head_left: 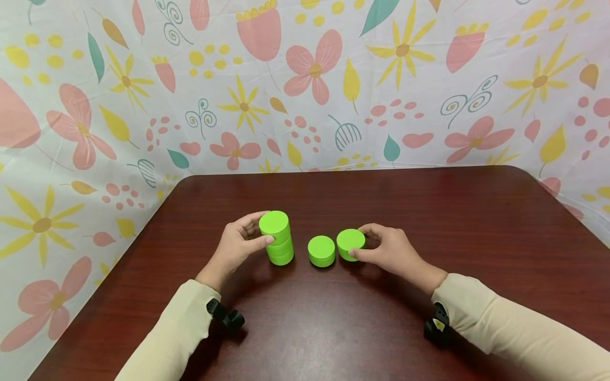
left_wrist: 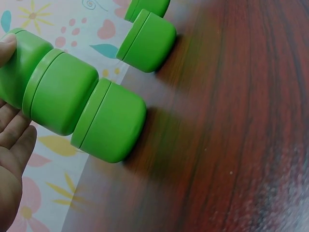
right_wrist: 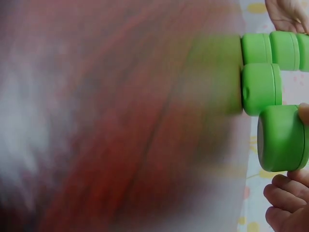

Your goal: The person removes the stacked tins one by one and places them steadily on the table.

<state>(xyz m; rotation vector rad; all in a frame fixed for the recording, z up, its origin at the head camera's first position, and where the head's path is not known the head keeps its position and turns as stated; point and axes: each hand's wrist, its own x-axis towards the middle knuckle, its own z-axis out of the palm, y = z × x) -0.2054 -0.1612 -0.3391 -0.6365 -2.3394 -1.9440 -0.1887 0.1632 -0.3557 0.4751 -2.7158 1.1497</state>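
Three small round green lidded jars stand in a stack on the table. With thumb and fingers, my left hand (head_left: 234,244) holds the top jar (head_left: 275,224) of that stack. The lowest jar (left_wrist: 113,121) rests on the tabletop in the left wrist view, the middle jar (left_wrist: 65,92) on its lid. Just right of the stack, a single green jar (head_left: 321,250) stands on the table. My right hand (head_left: 392,250) pinches another green jar (head_left: 350,242) between thumb and fingers; its base (right_wrist: 261,140) shows raised off the table in the right wrist view.
The dark brown wooden table (head_left: 314,328) stretches around the jars, with its rounded far edge behind them. A white cloth (head_left: 333,79) printed with flowers and leaves hangs at the back and along the sides. Small black cameras (head_left: 226,316) sit at both wrists.
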